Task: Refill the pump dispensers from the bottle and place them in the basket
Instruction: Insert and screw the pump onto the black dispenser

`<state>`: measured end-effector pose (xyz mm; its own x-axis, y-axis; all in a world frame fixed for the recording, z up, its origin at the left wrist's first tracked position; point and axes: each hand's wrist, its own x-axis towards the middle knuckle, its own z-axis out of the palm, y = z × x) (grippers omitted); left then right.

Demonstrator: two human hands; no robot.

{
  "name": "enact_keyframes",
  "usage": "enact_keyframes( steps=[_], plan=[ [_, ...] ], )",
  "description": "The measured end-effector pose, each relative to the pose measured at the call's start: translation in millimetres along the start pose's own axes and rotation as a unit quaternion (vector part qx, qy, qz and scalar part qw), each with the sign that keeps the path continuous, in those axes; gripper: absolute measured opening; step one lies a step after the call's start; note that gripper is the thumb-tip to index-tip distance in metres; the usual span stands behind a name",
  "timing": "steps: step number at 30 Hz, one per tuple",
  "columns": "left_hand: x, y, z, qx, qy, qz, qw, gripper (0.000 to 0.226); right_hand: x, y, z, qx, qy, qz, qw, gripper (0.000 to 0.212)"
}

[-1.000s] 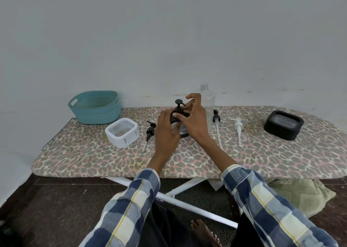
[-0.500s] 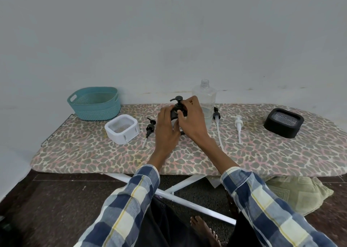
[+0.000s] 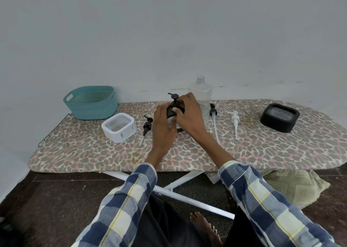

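Leopard-print ironing board (image 3: 187, 152) serving as the bench, set against a plain grey wall (image 3: 169, 30). White crossed legs (image 3: 187, 196) stand beneath it on a dark speckled floor (image 3: 47, 199). A green patterned cushion (image 3: 293, 186) lies on the floor under the board's right end. Checked blue-and-cream sleeves (image 3: 262, 205) and a bare foot (image 3: 202, 224) occupy the foreground.

i wore a long-sleeved checked shirt, its left sleeve (image 3: 131, 199) and right sleeve (image 3: 262, 199) patterned in navy, pale blue and cream squares crossed by thin yellow lines, cuffs sitting at the wrists. dark trousers (image 3: 169, 224) covered my legs, and one bare foot (image 3: 203, 226) showed.
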<state>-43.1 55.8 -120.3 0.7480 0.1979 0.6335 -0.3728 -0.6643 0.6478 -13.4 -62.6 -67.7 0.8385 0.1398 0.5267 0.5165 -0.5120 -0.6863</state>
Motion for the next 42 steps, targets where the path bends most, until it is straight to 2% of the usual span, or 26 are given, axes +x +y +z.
enact_keyframes(
  steps=[4,7,11,14,18,22,28,34,37,42],
  plan=[
    [-1.8,6.1,-2.8,0.005,-0.003,-0.006,1.000,0.044,-0.3,0.7,1.0,0.013,0.030,0.019,0.999,0.035],
    [0.7,6.5,-3.6,-0.003,-0.007,-0.020,1.000,0.043,-1.9,1.1,0.9,0.015,0.012,-0.001,1.000,0.029],
    [8.1,5.1,-13.1,-0.036,-0.030,-0.022,0.999,0.041,-4.0,-1.3,-5.9,0.013,-0.037,-0.025,0.999,0.040],
    [12.0,4.7,-27.6,-0.039,-0.052,-0.029,0.997,0.041,4.7,-3.8,-11.9,-0.009,-0.080,-0.012,0.997,0.032],
    [9.6,-1.7,-44.6,-0.027,-0.076,-0.043,0.996,0.044,7.0,-10.4,-15.5,0.057,-0.129,0.019,0.990,0.031],
    [12.6,0.5,-50.3,-0.017,-0.105,-0.083,0.991,0.047,0.8,-15.7,-6.3,0.066,-0.114,0.018,0.991,0.032],
    [6.6,4.7,-41.3,0.036,-0.096,-0.061,0.993,0.034,-6.6,-14.1,-3.6,0.116,-0.048,0.057,0.990,0.035],
    [3.7,-1.2,-38.5,0.008,-0.098,-0.077,0.992,0.035,-0.4,-11.4,-15.5,0.082,-0.131,0.035,0.987,0.040],
    [3.6,-1.6,-35.7,-0.004,-0.098,-0.077,0.992,0.037,0.8,-8.4,-18.1,0.083,-0.145,0.039,0.985,0.040],
    [0.5,0.4,-33.9,-0.014,-0.082,-0.086,0.993,0.036,-6.9,-15.6,-5.3,0.098,-0.065,0.069,0.991,0.038]
  ],
)
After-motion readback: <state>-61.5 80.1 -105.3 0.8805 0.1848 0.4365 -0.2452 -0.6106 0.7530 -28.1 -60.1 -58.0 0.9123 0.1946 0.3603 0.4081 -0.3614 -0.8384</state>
